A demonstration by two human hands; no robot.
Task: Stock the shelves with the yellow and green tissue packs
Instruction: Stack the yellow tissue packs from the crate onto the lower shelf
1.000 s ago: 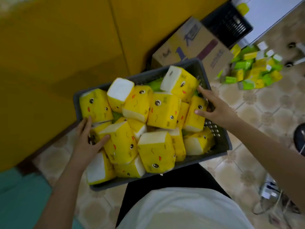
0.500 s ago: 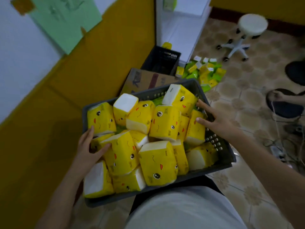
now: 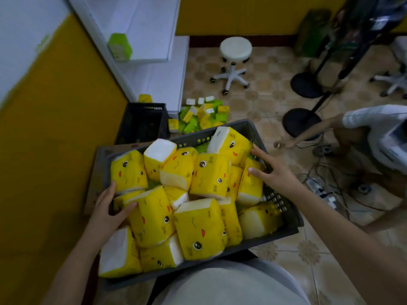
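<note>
A grey plastic crate (image 3: pixel 284 208) heaped with several yellow tissue packs (image 3: pixel 198 230) printed with cartoon faces fills the lower middle, close to my body. Slivers of green packs show between them. My left hand (image 3: pixel 108 208) lies over the crate's left rim, fingers straight, thumb resting on a yellow pack. My right hand (image 3: pixel 273 172) sits at the right rim with spread straight fingers touching the packs there. A white shelf unit (image 3: pixel 149 40) stands ahead on the left with one green pack (image 3: pixel 120 46) on it.
A pile of loose yellow and green packs (image 3: pixel 202 116) lies on the tiled floor beside a black crate (image 3: pixel 143 122). A cardboard box (image 3: pixel 94 172) shows under the crate's left side. A white stool (image 3: pixel 235 60), stand bases (image 3: pixel 301 122), cables (image 3: pixel 326 186) and another person (image 3: pixel 374 133) occupy the right.
The view has swung up and right, bringing the shelf, stool and other person into sight. Both hands stay at the same places on the crate.
</note>
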